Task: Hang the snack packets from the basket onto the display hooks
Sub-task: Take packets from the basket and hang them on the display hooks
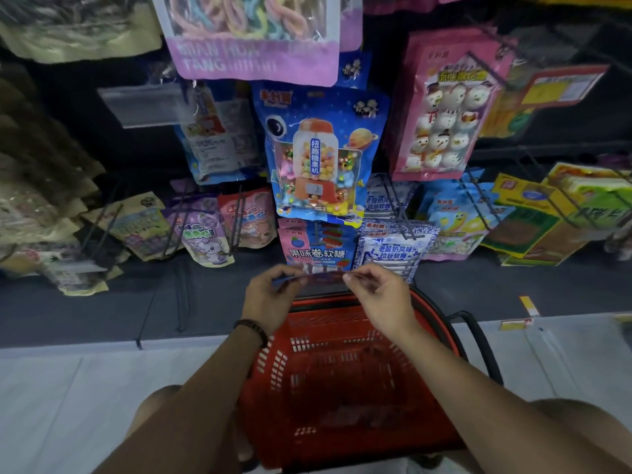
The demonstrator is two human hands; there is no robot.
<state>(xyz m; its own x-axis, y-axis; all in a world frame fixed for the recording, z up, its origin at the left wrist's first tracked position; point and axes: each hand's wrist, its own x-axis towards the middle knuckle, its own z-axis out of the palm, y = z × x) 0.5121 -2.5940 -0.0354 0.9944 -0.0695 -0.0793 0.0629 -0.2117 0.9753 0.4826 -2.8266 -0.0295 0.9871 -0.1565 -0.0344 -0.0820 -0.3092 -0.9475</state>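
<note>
Bent knees (567, 419) flank the red shopping basket (307, 347) at six o'clock, while the stocked display wall (136, 148) fills the view from nine through twelve to three. Just above the basket's far rim, the left hand (270, 295) and right hand (379, 295) each pinch one end of a thin bluish snack packet (321, 277), held edge-on and level, so the step looks like carrying it to a peg. Next it likely needs raising, turning upright and threading onto a display hook (182, 295), perhaps the bare-looking one at nine o'clock of the hands.

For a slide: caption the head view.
Above a red basket, the left hand and right hand pinch a blue packet, facing hung snack packets.
</note>
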